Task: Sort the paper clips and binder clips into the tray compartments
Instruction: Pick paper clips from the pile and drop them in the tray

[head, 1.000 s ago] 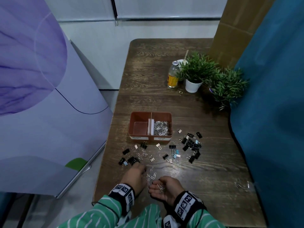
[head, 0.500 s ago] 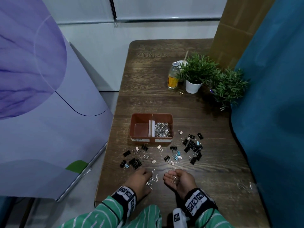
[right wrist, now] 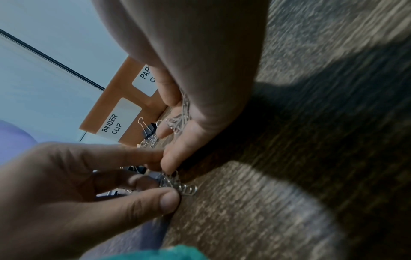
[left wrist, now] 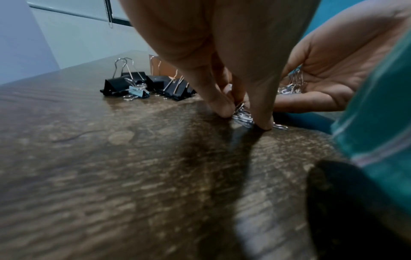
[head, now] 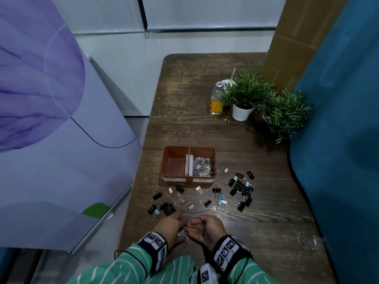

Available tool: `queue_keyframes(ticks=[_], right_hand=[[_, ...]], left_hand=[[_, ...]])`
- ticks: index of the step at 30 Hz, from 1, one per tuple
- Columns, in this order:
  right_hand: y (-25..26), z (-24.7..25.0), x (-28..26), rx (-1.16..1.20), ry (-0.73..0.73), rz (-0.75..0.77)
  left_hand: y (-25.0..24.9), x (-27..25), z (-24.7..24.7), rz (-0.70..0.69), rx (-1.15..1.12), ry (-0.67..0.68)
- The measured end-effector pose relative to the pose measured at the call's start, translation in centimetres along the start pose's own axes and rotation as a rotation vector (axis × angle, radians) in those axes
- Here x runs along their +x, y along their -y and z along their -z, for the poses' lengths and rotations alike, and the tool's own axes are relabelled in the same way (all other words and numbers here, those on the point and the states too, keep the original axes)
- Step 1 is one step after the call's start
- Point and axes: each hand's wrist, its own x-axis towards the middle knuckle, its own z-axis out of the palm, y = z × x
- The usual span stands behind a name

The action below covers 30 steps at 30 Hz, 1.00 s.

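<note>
A brown two-compartment tray (head: 167, 160) stands mid-table. Its right side is filled with silver paper clips (head: 202, 166) and its left side, labelled BINDER CLIP (right wrist: 112, 125), is bare. Black, blue and white binder clips (head: 240, 188) lie scattered in front of it. Near the table's front edge my left hand (head: 181, 228) (left wrist: 242, 119) pinches a clump of paper clips (right wrist: 177, 183) against the wood. My right hand (head: 196, 226) (right wrist: 177, 123) lies palm-up right beside it, cupped around a small heap of paper clips (left wrist: 291, 86).
A yellow-labelled bottle (head: 216, 99) and two potted plants (head: 245, 93) stand at the far right. A purple panel (head: 51, 119) borders the table's left side and a blue curtain (head: 338, 140) its right. A few clips (head: 305, 240) lie at the near right edge.
My right hand has moved left, back against my left hand. The loose paper clips that lay between the hands are now bunched under my left fingertips.
</note>
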Motion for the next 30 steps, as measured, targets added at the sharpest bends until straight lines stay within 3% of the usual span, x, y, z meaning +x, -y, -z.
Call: queue_keyframes(ticks=[9,15,17,25,30], right_hand=[[0.9,3.3,-0.1,0.105,-0.016,0.054],[0.2,5.3,-0.7,0.078,-0.061,-0.011],[-0.3,5.3,-0.8,0.073,-0.065,-0.034],[-0.6,4.5,-1.2,0.043,-0.067,-0.043],[-1.0,3.5,-1.3,0.018,-0.057,-0.034]], left_hand=[[-1.4,0.1,0.9,0.018,0.207,0.023],[-3.0,0.7,2.4,-0.067,0.414,0.19],[-3.4,0.9,2.4,-0.072,0.445,0.143],[-4.3,1.2,2.3,-0.046,0.421,0.178],[-4.2,1.3,3.1,-0.058,0.345,0.133]])
